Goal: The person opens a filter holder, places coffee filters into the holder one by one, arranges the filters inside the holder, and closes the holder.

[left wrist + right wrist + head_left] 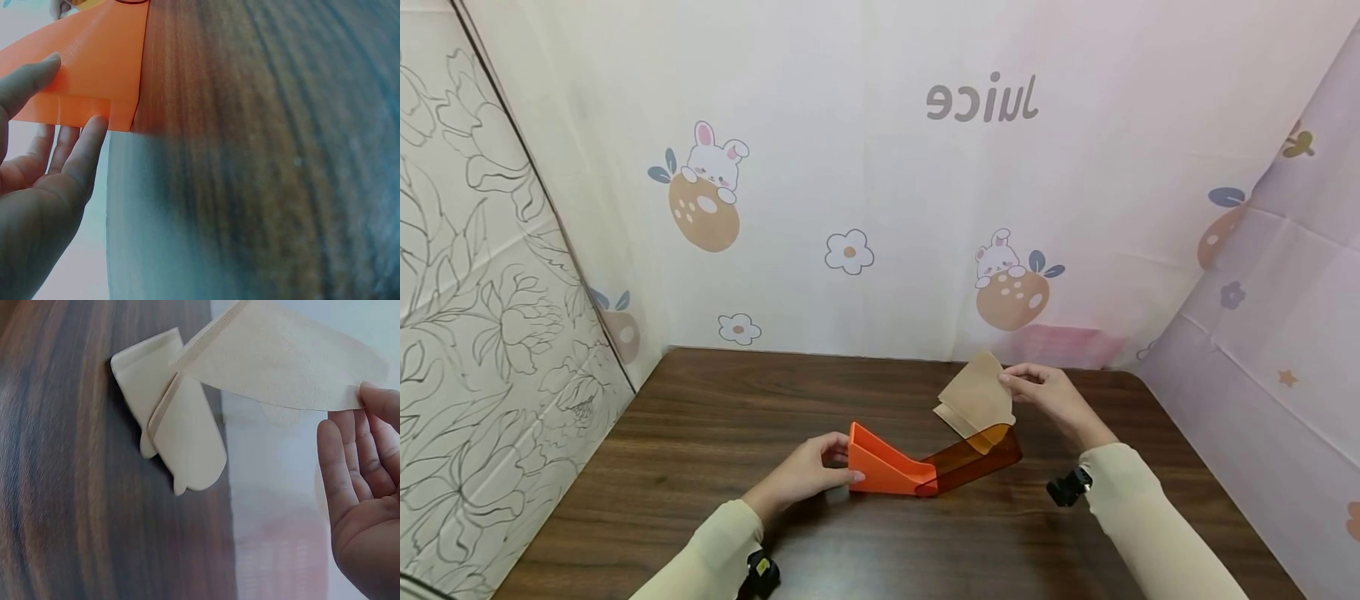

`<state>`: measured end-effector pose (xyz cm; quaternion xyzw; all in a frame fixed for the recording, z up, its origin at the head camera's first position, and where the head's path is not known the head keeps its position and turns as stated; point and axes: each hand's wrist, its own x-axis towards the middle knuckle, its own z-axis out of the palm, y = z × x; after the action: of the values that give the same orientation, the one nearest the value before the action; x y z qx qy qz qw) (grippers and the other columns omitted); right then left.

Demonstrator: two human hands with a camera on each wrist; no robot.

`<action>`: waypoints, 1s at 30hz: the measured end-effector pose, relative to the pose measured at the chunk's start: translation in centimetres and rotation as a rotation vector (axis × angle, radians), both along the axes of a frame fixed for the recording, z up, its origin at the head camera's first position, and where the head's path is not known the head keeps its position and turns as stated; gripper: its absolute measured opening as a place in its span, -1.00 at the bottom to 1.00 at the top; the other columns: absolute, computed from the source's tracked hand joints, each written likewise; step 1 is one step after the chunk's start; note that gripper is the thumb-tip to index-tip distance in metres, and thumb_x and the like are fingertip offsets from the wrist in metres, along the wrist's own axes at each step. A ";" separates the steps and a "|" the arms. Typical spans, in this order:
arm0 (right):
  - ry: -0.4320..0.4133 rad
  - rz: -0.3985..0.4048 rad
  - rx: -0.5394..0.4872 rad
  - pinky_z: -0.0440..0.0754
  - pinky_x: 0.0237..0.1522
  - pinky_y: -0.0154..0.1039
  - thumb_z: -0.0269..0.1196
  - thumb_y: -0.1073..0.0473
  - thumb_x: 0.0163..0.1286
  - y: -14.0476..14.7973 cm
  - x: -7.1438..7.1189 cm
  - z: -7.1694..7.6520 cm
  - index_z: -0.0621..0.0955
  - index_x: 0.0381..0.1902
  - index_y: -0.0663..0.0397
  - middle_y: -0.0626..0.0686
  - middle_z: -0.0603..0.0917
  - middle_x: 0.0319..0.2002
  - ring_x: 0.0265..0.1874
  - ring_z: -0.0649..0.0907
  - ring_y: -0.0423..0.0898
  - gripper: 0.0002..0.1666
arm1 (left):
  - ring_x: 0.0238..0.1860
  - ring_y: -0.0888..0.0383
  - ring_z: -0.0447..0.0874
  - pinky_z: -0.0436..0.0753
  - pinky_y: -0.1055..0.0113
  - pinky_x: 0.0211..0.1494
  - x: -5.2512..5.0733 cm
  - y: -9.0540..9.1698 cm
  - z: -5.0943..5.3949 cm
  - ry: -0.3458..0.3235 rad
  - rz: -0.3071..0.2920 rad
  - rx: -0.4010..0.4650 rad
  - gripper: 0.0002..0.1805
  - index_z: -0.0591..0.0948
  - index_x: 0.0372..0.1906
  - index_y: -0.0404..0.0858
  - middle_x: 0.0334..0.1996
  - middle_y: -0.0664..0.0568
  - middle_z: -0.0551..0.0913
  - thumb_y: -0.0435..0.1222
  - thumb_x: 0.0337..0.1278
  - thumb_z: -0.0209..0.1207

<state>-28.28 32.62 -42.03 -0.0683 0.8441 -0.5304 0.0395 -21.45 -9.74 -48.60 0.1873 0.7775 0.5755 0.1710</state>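
Observation:
My left hand (808, 473) grips the left end of an orange filter holder (883, 467) on the table, thumb on its near face and fingers behind. A see-through brown lid (973, 462) is swung out to the right from the holder's low end. My right hand (1052, 398) pinches a tan paper coffee filter (294, 369) at one edge, between thumb and fingers. The held filter (981, 387) is raised behind the lid. Beneath it, in the right wrist view, two more coffee filters (194, 437) lie overlapped on the table.
The dark wood-grain table (715, 433) ends at a printed cloth backdrop (865, 167). Cloth also hangs at the left and right sides. Black wrist cameras are strapped to both sleeves (1131, 487).

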 end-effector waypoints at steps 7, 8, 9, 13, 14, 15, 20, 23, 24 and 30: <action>0.037 0.032 0.018 0.48 0.19 0.18 0.27 -0.12 0.45 -1.3 0.6 1.2 0.63 0.08 0.24 0.19 0.64 0.09 -0.05 0.71 0.05 -0.46 | -0.02 0.08 0.62 0.56 0.05 0.16 0.0 0.0 0.1 0.002 0.001 -0.006 -0.54 0.59 0.09 -0.21 -0.06 0.07 0.68 -0.15 0.12 0.44; 0.044 0.035 0.023 0.49 0.18 0.17 0.27 -0.11 0.45 -1.4 0.6 1.4 0.63 0.07 0.25 0.20 0.65 0.08 -0.06 0.71 0.04 -0.47 | -0.02 0.08 0.62 0.55 0.05 0.16 0.0 0.0 0.1 0.000 0.002 -0.006 -0.54 0.59 0.09 -0.21 -0.06 0.07 0.68 -0.15 0.12 0.44; 0.049 0.039 0.027 0.51 0.17 0.15 0.27 -0.11 0.45 -1.6 0.7 1.6 0.64 0.06 0.24 0.19 0.65 0.07 -0.06 0.71 0.03 -0.48 | -0.02 0.08 0.62 0.55 0.05 0.16 0.0 0.0 0.1 -0.001 0.003 -0.006 -0.54 0.59 0.08 -0.21 -0.06 0.07 0.68 -0.15 0.12 0.44; 0.065 0.049 0.032 0.59 0.10 0.01 0.31 -0.10 0.42 -2.5 1.0 2.4 0.65 0.03 0.23 0.17 0.68 -0.01 -0.09 0.71 0.02 -0.50 | -0.02 0.08 0.62 0.55 0.03 0.16 -0.1 0.0 0.1 -0.001 0.005 -0.006 -0.55 0.60 0.07 -0.20 -0.07 0.07 0.68 -0.16 0.11 0.45; 0.068 0.050 0.031 0.60 0.08 -0.04 0.32 -0.10 0.41 -2.7 1.1 2.6 0.65 0.02 0.23 0.16 0.68 -0.03 -0.11 0.71 0.02 -0.50 | -0.02 0.08 0.62 0.55 0.03 0.16 -0.1 0.0 0.0 0.000 0.005 -0.007 -0.55 0.60 0.06 -0.20 -0.07 0.07 0.68 -0.16 0.11 0.45; 0.072 0.055 0.028 0.62 0.05 -0.09 0.32 -0.10 0.41 -2.9 1.2 2.8 0.65 0.01 0.22 0.15 0.68 -0.04 -0.11 0.71 0.02 -0.51 | -0.02 0.08 0.62 0.55 0.03 0.16 -0.1 0.0 0.0 0.001 0.006 -0.007 -0.56 0.60 0.06 -0.20 -0.07 0.07 0.69 -0.16 0.11 0.45; 0.101 0.078 0.035 0.64 -0.06 -0.23 0.33 -0.07 0.40 -3.9 1.7 3.7 0.66 -0.02 0.20 0.15 0.69 -0.12 -0.16 0.70 0.04 -0.55 | -0.02 0.08 0.63 0.54 0.02 0.16 -0.1 0.0 0.0 0.001 0.007 -0.005 -0.56 0.60 0.05 -0.20 -0.07 0.06 0.69 -0.16 0.11 0.45; 0.111 0.086 0.046 0.64 -0.08 -0.23 0.35 -0.09 0.38 -4.3 1.9 4.1 0.67 -0.05 0.14 0.12 0.70 -0.17 -0.17 0.69 0.02 -0.58 | -0.02 0.08 0.63 0.54 0.03 0.16 -0.1 0.0 -0.1 -0.002 0.008 0.000 -0.56 0.60 0.05 -0.21 -0.07 0.06 0.69 -0.17 0.11 0.45; 0.115 0.092 0.049 0.64 -0.08 -0.23 0.35 -0.09 0.38 -4.5 2.0 4.2 0.67 -0.05 0.13 0.12 0.70 -0.18 -0.17 0.68 0.02 -0.58 | -0.02 0.08 0.63 0.54 0.03 0.16 -0.1 0.0 -0.1 -0.002 0.009 0.001 -0.57 0.60 0.05 -0.21 -0.07 0.06 0.69 -0.17 0.11 0.45; 0.136 0.132 0.038 0.66 -0.11 -0.21 0.35 -0.04 0.40 -5.2 2.4 4.9 0.67 -0.06 0.14 0.14 0.70 -0.21 -0.19 0.67 0.04 -0.63 | -0.03 0.08 0.63 0.55 0.04 0.15 -0.1 0.1 -0.1 0.000 0.009 0.005 -0.58 0.60 0.03 -0.21 -0.08 0.06 0.69 -0.18 0.11 0.45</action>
<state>-25.88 27.43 -37.14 -0.1590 0.8483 -0.5048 0.0181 -21.54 -9.66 -48.67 0.1843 0.7770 0.5781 0.1679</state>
